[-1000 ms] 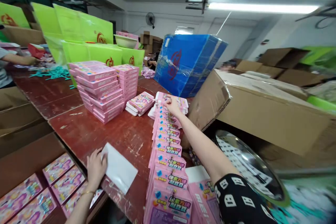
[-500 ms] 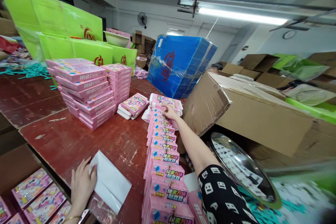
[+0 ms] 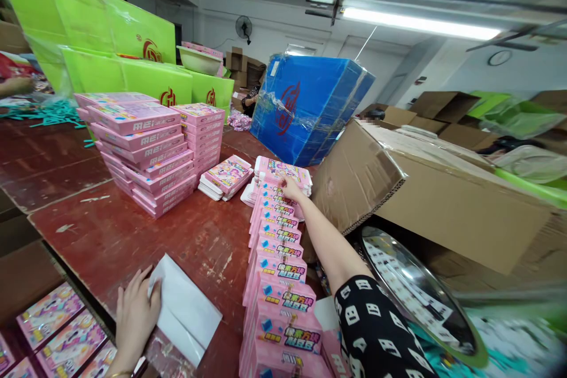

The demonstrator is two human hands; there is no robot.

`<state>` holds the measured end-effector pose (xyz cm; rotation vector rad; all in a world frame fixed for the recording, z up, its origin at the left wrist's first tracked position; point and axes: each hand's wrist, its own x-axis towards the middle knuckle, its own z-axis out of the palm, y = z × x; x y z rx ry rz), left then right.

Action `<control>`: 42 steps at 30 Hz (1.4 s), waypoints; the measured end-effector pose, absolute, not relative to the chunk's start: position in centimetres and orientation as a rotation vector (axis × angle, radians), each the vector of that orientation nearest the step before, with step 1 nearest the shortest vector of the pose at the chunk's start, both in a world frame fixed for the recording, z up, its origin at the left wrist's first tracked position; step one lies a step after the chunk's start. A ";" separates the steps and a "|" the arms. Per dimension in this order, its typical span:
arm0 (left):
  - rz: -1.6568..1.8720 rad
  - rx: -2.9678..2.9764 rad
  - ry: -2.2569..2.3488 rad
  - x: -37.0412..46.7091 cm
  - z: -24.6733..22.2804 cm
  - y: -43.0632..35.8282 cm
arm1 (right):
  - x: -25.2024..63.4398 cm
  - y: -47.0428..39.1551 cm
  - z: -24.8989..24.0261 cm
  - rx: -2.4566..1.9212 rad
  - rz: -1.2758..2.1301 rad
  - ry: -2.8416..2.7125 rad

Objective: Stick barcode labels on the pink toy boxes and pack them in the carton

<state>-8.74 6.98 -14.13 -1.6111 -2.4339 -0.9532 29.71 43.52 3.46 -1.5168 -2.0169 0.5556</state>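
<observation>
A: Your left hand (image 3: 136,312)?
B: Fingers loosely spread, thumb against white paper (image 3: 186,312) just to its right; cannot tell whether you pinch it.
A: Your right hand (image 3: 291,189)?
B: At the far end of the row of pink boxes (image 3: 283,270), which runs from it toward you; grasp unclear. Blue box (image 3: 310,109) beyond.

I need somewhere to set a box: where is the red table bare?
The widest patch of table lies between the pink stacks, box row and white sheet. Another runs from the pink stacks to the table's left edge. It is crowded around the right hand, near the blue bin.
</observation>
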 end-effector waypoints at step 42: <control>-3.967 -1.815 -0.191 6.1 9.6 1.1 | 30.3 0.4 11.8 -0.596 0.509 -1.942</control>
